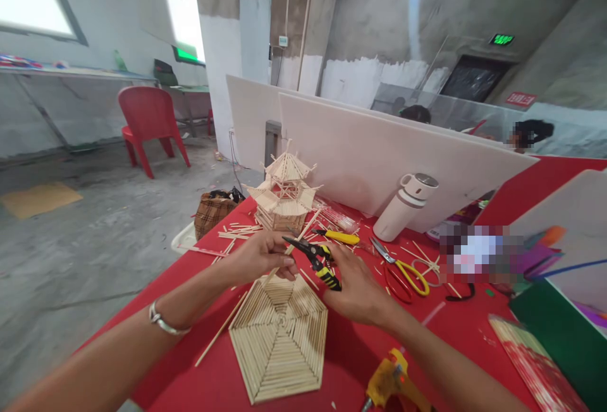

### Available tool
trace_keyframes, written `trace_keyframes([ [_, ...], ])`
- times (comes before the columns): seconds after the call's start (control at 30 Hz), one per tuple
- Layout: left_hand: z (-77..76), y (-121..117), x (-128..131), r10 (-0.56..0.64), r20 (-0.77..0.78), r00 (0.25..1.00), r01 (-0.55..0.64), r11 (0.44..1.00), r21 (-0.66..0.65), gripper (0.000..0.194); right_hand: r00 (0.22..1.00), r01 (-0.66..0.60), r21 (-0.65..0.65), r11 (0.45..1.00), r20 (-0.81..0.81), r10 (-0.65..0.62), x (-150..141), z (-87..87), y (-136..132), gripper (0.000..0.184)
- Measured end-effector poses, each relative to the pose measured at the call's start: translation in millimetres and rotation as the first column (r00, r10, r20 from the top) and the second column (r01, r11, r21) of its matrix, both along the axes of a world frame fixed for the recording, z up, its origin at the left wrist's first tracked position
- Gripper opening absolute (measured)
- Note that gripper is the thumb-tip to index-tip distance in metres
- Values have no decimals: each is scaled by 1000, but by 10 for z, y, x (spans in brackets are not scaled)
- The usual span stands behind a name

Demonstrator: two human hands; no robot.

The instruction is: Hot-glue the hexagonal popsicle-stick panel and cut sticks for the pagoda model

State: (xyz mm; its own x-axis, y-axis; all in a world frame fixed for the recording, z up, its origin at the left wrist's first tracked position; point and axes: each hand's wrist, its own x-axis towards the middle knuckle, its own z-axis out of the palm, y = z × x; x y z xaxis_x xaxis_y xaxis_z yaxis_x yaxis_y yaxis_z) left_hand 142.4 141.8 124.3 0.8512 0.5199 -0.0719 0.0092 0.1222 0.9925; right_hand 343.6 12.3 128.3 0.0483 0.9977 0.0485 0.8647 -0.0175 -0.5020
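Observation:
My left hand [274, 255] pinches a thin wooden stick [309, 224] that slants up to the right. Black and yellow pliers [317, 256] are gripped in my right hand [356, 280], with their jaws at the stick close to my left fingers. Whether the jaws touch the stick, I cannot tell. Below both hands lies a flat hexagonal panel [279, 342] built of sticks in rings. A pagoda model [286, 194] made of the same sticks stands behind my left hand. One loose long stick [220, 330] lies left of the panel.
On the red table [175, 336] lie yellow-handled pliers [339, 236], scissors [403, 273], a yellow glue gun [393, 380] and a stick pack [535, 361]. A white bottle [405, 206] stands before a white board [351, 146]. A red chair [149, 121] is at left; people sit beyond.

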Motion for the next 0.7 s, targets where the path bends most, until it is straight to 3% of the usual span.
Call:
trace_keyframes([
  [0.33, -42, 30, -33, -36, -4, 999, 36, 999, 14, 33, 996, -67, -67, 995, -58, 63, 18, 34, 8, 68],
  [0.47, -49, -20, -9, 64, -42, 997, -58, 989, 138, 16, 995, -60, -52, 997, -89, 56, -2, 6, 25, 58],
  [0.53, -50, -64, 8, 196, -63, 978, -168, 937, 306, 6, 993, -39, -52, 998, -113, 33, -19, -12, 37, 51],
  [0.63, -34, -132, 34, 374, -75, 924, -277, 793, 543, 14, 987, 0, -56, 998, -159, -9, -48, -28, 57, 45],
  [0.7, -20, -165, 51, 430, -52, 901, -303, 713, 632, 20, 984, 6, -50, 999, -177, -15, -66, -30, 70, 43],
])
